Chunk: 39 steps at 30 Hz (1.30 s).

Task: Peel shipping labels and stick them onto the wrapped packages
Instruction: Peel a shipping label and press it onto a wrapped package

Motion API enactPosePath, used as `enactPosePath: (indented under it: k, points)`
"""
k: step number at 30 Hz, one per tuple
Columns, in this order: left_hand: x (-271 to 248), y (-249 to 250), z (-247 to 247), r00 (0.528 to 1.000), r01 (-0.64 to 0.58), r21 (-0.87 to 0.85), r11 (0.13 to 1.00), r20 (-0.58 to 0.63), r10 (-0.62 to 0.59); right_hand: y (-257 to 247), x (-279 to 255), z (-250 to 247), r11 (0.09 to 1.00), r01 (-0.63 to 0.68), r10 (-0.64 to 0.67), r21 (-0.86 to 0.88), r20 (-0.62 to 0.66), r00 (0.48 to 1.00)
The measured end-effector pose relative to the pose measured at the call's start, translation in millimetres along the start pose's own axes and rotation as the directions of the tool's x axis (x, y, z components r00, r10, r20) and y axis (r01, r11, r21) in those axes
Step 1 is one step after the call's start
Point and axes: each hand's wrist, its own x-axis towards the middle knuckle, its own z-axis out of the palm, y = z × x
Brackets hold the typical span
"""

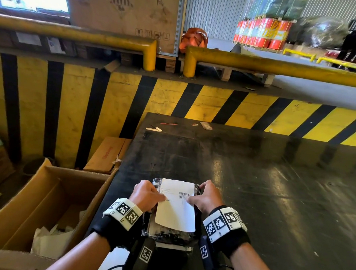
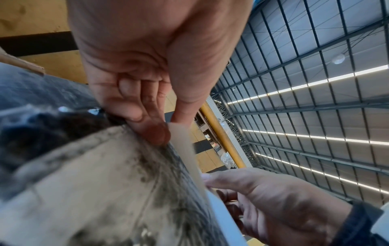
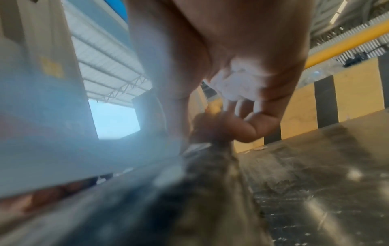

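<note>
At the left stands an open cardboard box [image 1: 43, 206] with crumpled paper inside. The left hand [image 1: 146, 194] pinches the left edge of the shipping label [image 1: 176, 205]. The label lies over the wrapped package [image 1: 167, 233] at the near edge of the dark counter [image 1: 274, 182], its long axis running near to far, barcode toward the far side. The right hand [image 1: 205, 197] pinches the right edge. The label seems placed but not yet pressed flat.
</note>
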Motion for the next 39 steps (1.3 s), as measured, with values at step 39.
enactPosePath:
  k: [39]
  points:
    - [-42,-43,-13,0.970,-0.244,0.383,0.891,0.089,0.227,36,-74,-9,0.835,0.446,-0.384,-0.321,0.240,0.892]
